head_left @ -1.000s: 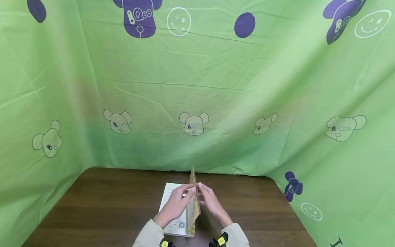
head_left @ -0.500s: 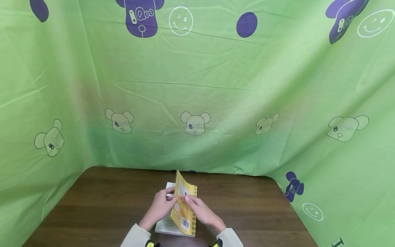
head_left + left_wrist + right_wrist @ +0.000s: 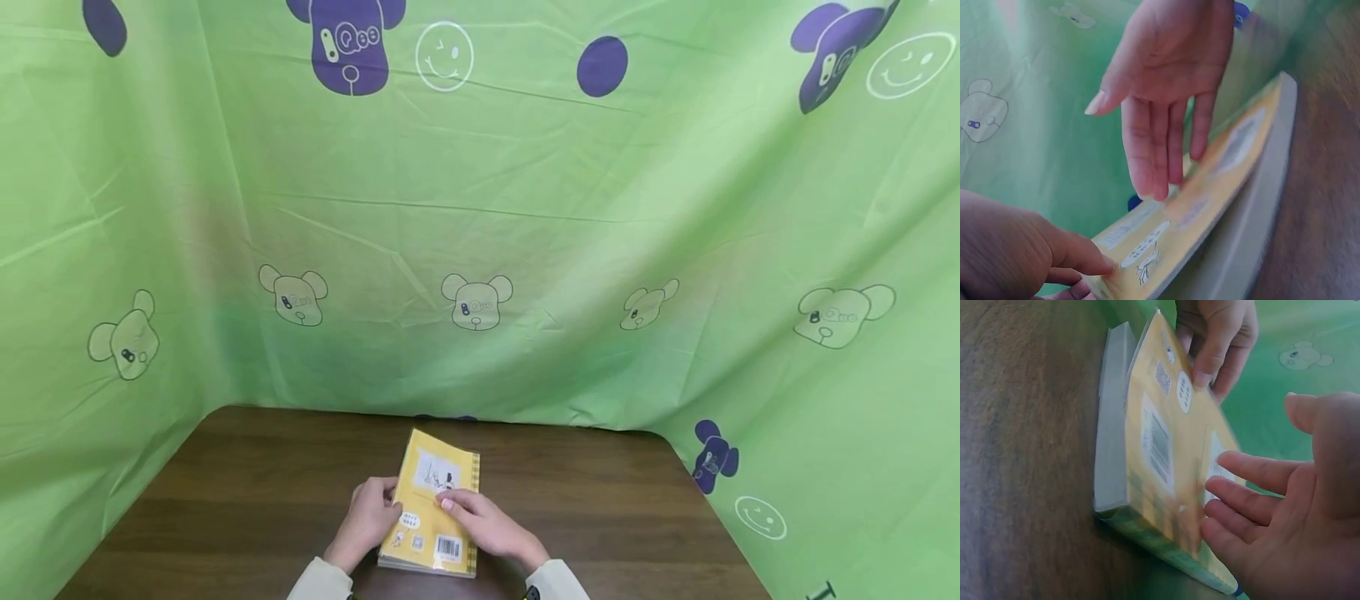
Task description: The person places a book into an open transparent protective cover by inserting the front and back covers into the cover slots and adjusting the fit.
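A thick book lies on the table with its yellow back cover up, a barcode near the front edge and a small cartoon picture higher up. My left hand pinches the cover's left edge, thumb on top and fingers beneath. In the right wrist view that edge of the cover stands a little off the white page block. My right hand has its fingers extended over the cover by the spine side; the fingertips are at or just above its surface. The inside pages are hidden.
The book rests near the front of a dark brown wooden table. A green cloth printed with bear heads and smiling faces hangs behind the table and along both sides.
The raised yellow cover, upright between the hands a second ago, has swung left and down over the pages. My left hand has moved left and lower with it; my right hand followed onto the cover.
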{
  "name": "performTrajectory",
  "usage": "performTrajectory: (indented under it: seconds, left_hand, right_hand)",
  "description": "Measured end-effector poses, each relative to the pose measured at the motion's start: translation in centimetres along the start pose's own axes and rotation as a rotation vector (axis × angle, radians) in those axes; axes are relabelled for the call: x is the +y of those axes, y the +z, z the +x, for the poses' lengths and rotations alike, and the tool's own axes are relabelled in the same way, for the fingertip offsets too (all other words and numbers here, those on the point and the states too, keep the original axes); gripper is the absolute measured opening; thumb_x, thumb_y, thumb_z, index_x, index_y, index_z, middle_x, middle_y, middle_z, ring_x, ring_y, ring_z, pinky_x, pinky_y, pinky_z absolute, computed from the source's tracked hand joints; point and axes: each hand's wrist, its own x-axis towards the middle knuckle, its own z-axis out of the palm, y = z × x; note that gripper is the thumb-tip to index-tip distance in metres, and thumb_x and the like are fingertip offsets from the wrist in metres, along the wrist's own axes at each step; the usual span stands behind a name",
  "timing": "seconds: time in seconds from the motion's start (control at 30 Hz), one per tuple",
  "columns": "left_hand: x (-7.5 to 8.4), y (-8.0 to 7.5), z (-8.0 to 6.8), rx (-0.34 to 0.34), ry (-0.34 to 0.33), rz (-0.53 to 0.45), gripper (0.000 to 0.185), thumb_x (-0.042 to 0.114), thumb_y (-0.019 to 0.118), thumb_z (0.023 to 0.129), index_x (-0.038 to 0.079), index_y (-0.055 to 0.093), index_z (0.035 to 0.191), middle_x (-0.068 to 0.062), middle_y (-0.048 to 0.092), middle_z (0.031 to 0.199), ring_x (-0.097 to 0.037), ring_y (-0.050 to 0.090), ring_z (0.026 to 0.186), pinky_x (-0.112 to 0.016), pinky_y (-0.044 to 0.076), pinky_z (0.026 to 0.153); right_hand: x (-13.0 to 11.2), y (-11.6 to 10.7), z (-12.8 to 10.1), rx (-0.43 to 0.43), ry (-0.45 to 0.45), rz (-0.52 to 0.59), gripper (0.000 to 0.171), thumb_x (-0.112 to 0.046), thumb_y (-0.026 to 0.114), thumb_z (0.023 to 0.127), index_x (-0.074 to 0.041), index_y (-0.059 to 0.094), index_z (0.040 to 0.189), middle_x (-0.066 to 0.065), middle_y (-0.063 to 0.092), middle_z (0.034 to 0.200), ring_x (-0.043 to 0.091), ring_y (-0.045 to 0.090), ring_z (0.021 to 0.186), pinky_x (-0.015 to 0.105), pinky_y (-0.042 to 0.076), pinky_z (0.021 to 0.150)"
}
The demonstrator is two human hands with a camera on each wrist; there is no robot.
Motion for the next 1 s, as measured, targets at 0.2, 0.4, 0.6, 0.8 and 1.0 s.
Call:
performTrajectory:
  seconds: [0.2,0.4,0.6,0.8,1.0]
  left_hand:
    - [-1.0,0.2,-0.1,0.037,0.012,0.098,0.026,-0.008,0.07,0.079,-0.011,0.073,0.105,0.0,0.059,0.072,-0.01,0.054,0.065,-0.021,0.046,0.055]
    - [-1.2,0.4,-0.5,0.055,-0.018,0.186,0.01,-0.005,0.071,0.08,-0.005,0.075,0.089,-0.002,0.054,0.07,-0.014,0.05,0.067,-0.025,0.041,0.056]
    - [-1.4,0.8,-0.6,0.071,-0.018,0.208,0.007,-0.004,0.072,0.08,0.001,0.071,0.076,-0.002,0.051,0.068,-0.014,0.048,0.067,-0.026,0.038,0.057]
    - [-1.4,0.9,-0.8,0.098,0.002,0.202,0.009,-0.006,0.072,0.077,0.002,0.069,0.074,-0.002,0.053,0.068,-0.014,0.05,0.067,-0.027,0.041,0.056]
    - [-1.6,0.9,-0.7,0.091,-0.002,0.179,0.01,-0.007,0.071,0.075,0.003,0.073,0.076,0.0,0.058,0.067,-0.013,0.053,0.067,-0.027,0.044,0.058]
  right_hand:
    - [0.1,0.4,0.0,-0.033,-0.018,-0.099,0.044,-0.032,0.049,0.107,-0.001,0.062,0.136,0.015,0.063,0.139,0.028,0.056,0.131,0.039,0.044,0.113]
    - [0.1,0.4,-0.2,-0.054,-0.043,-0.18,0.043,-0.028,0.058,0.103,-0.001,0.062,0.136,0.013,0.062,0.141,0.029,0.051,0.138,0.038,0.04,0.116]
    - [0.5,0.0,-0.1,-0.019,-0.042,-0.271,0.045,-0.028,0.063,0.1,-0.001,0.062,0.136,0.015,0.062,0.14,0.031,0.053,0.135,0.042,0.043,0.114]
    - [1.0,-0.4,0.1,0.107,0.034,-0.263,0.058,-0.025,0.067,0.096,0.006,0.052,0.142,0.027,0.05,0.147,0.045,0.045,0.136,0.059,0.037,0.114]
    - [1.6,-0.8,1.0,0.319,0.155,-0.131,0.057,-0.012,0.067,0.093,0.015,0.048,0.139,0.034,0.054,0.134,0.048,0.056,0.121,0.061,0.048,0.101]
